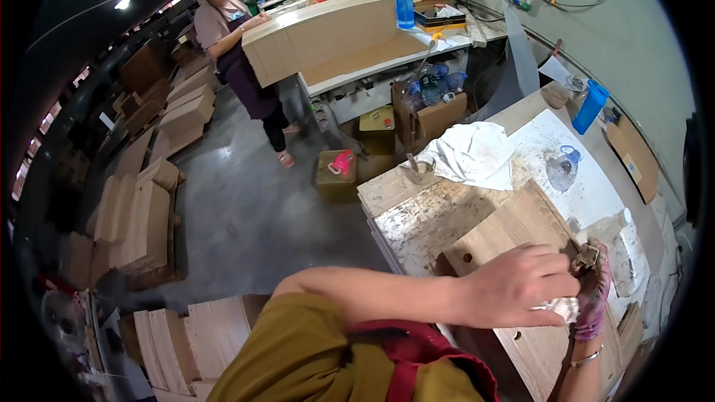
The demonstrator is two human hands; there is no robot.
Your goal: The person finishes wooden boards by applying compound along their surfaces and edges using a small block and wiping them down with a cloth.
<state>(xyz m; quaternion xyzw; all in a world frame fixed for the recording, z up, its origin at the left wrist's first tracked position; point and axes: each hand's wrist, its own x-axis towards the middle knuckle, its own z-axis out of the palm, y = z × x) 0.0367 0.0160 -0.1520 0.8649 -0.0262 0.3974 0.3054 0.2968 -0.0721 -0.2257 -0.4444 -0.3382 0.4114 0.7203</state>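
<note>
My left hand [521, 283] is bare and reaches across to the right over a wooden panel [510, 227]. Its fingers are closed round a crumpled white cloth [564, 308]. Close beside it, at the panel's right edge, is my right hand [593, 294] in a stained pink-purple glove. The right fingers are curled, with a small brownish, dirty lump [586, 256] at their tips; I cannot make out what it is. The panel has light wood grain and a dark round hole near its left end. Part of it is hidden beneath my left hand and forearm.
A white rag [473, 152] and a small cup [421, 170] stand beyond the panel. At right are a clear plastic bottle [562, 170], a blue bottle [592, 106] and a whitish jug [622, 253]. Another person [242, 52] works at the far bench. Stacked boards [141, 223] line the left floor.
</note>
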